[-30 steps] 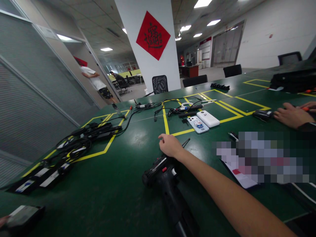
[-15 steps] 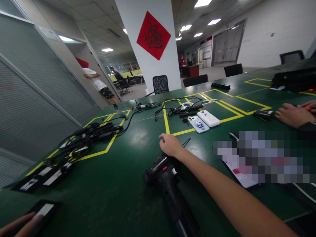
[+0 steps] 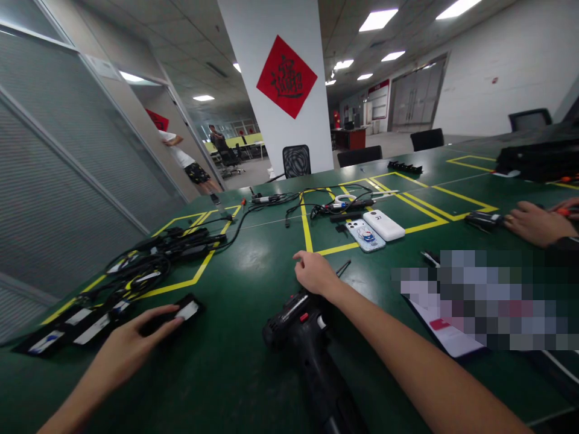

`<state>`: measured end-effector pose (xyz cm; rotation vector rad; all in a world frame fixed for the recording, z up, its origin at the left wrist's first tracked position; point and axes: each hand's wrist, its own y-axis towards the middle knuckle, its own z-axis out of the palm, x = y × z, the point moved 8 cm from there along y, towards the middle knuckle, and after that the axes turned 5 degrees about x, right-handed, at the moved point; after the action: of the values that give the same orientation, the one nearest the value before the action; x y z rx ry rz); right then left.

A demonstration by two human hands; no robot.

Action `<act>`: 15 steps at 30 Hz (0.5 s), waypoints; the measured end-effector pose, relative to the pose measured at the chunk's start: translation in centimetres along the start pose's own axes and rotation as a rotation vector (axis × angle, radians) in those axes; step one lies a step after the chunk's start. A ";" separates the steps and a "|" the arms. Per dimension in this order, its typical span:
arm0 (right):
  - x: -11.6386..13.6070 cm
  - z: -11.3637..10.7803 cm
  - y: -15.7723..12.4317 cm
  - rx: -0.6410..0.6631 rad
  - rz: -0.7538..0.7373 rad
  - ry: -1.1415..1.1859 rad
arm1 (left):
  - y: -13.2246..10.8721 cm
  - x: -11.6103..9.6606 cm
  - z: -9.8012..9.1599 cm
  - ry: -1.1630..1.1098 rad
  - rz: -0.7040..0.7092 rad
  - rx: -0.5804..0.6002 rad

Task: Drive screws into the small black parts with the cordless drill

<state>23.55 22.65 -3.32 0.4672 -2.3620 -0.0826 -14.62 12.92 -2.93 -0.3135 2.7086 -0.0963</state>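
My left hand (image 3: 145,328) pinches a flat black adapter-like block (image 3: 198,305) with a white label. Thumb and fingers press on its two sides, low over the table or touching it. Left of it lie more labelled black blocks (image 3: 93,325). Around the middle, my right hand (image 3: 313,271) is closed, with its fingers curled in, at the top end of a black cordless drill (image 3: 312,355) with a red button. A thin dark piece (image 3: 344,268) sticks out beyond the wrist. What the right fingers hold, if anything, is hidden.
Black cables (image 3: 181,244) pile up at the left on the green table (image 3: 244,361), marked with yellow tape. A patterned phone (image 3: 365,235), a white power bank (image 3: 384,225) and a pen-like tool (image 3: 350,205) lie beyond. At right, another person's hand (image 3: 534,223) touches a dark tool.
My left hand has come in from the lower left corner with the black block, moving right and away from me. My right hand and the drill stay almost where they were.
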 end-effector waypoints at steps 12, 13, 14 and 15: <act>1.0 -0.8 -0.6 -0.024 -0.008 -0.057 | 6.5 -22.5 8.8 -0.172 0.644 0.091; 1.1 -1.0 -0.7 -0.034 -0.001 -0.073 | 6.4 -23.5 9.4 -0.188 0.684 0.097; 1.1 -1.2 -0.8 -0.046 0.016 -0.090 | 6.4 -24.2 9.8 -0.201 0.717 0.098; 1.1 -1.4 -0.9 -0.057 0.037 -0.105 | 6.4 -24.7 10.1 -0.213 0.742 0.094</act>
<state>24.03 21.50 -1.77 0.4003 -2.4627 -0.1609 10.20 24.64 -3.24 0.6687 2.4239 0.0246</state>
